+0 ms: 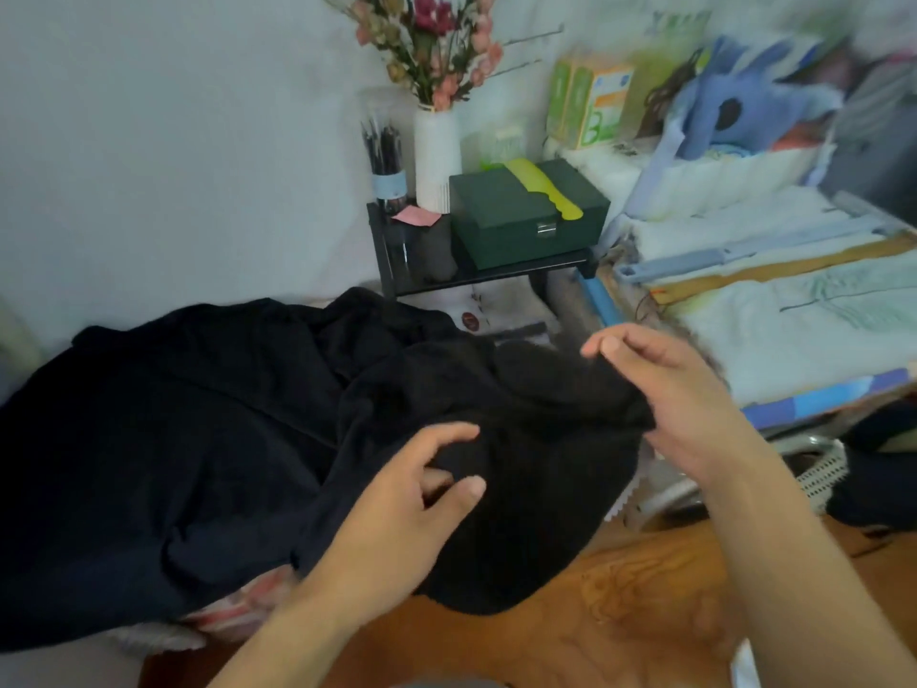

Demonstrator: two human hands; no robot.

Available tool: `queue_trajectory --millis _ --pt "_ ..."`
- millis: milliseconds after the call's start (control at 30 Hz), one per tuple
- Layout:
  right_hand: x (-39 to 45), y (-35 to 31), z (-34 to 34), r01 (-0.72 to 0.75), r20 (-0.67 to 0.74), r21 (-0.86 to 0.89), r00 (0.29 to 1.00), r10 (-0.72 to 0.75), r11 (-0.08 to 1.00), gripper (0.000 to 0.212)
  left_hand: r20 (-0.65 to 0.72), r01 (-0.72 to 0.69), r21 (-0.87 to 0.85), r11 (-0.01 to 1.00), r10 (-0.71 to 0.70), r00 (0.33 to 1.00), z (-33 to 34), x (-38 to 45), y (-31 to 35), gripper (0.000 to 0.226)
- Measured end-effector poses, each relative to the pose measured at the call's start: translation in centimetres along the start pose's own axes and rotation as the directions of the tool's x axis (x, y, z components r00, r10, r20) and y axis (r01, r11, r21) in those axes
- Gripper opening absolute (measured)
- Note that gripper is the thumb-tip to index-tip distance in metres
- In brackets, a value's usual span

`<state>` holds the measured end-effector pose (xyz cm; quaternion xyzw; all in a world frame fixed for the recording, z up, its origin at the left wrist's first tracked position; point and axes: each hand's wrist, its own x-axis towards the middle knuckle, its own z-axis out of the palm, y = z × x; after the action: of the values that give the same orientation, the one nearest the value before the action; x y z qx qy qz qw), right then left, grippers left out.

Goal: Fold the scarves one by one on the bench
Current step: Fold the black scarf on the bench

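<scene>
A pale, bare wall (173, 141) fills the left. Against it stands a small black shelf (496, 273) bearing a white vase (436, 156) of dried flowers and a dark green box (526, 216). Light bedding (769, 315) lies at right; wood-grain floor (620, 613) shows below.

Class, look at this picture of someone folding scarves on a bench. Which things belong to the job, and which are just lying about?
Part of the job:
black scarf
left hand, gripping the scarf
right hand, pinching the scarf's edge
wooden bench

Just lying about:
green box
yellow comb
white vase of flowers
pencil holder
</scene>
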<state>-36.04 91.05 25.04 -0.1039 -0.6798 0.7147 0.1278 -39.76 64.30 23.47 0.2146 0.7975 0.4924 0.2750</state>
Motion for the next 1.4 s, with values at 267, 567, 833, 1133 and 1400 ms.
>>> queue_trajectory --millis 267,567,833,1133,1400 --pt "-3.6 -4.3 2.2 0.186 0.230 -0.211 0.964 -0.136 0.960 0.017 -0.016 -0.248 0.248 0.937 0.260 0.966 2.1 2.2 3.0 0.065" --pt "-1.3 -8.4 5.3 0.360 0.155 -0.561 0.930 -0.332 0.746 0.031 -0.228 -0.365 0.083 0.927 0.374 0.899 -5.3 0.8 7.4 0.027" --pt "2.7 -13.3 14.7 0.360 0.015 -0.155 0.932 -0.362 0.920 0.029 -0.334 0.091 0.714 0.694 0.225 0.915 -12.3 -2.2 10.0 0.058" --pt "3.2 -14.3 17.3 0.034 0.024 0.375 0.999 -0.047 0.926 0.015 -0.615 -0.095 0.321 0.942 0.284 0.736 -19.0 -2.0 4.5 0.013" --pt "5.0 -10.4 13.6 0.152 -0.323 -0.193 0.923 -0.209 0.969 0.021 -0.439 -0.091 0.451 0.888 0.309 0.843 -19.4 -2.0 5.4 0.023"
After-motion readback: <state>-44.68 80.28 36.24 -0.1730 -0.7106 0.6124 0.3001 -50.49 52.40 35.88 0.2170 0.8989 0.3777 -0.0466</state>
